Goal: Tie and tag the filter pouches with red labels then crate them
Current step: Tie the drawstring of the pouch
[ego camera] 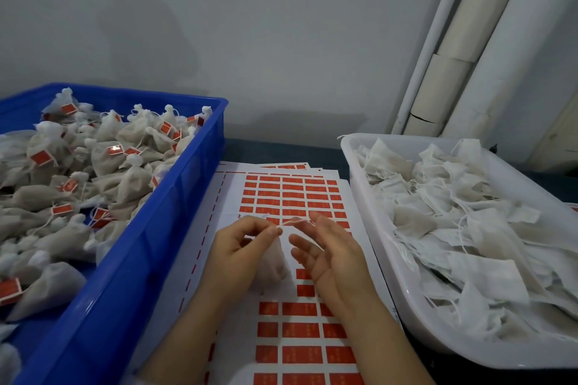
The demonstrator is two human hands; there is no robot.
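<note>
Pouch (pixel 275 262) hangs under left fingers (pixel 266 230); right fingers (pixel 316 219) pinch string (pixel 295 221).

Grey wall (pixel 250 25) — pale pipes (pixel 452 81) at right

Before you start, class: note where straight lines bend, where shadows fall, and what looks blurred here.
Head view: wide lens bows the blue plastic crate and white plastic tray; soft shadow on the grey wall; the white filter pouch in the left hand looks blurred.
</note>
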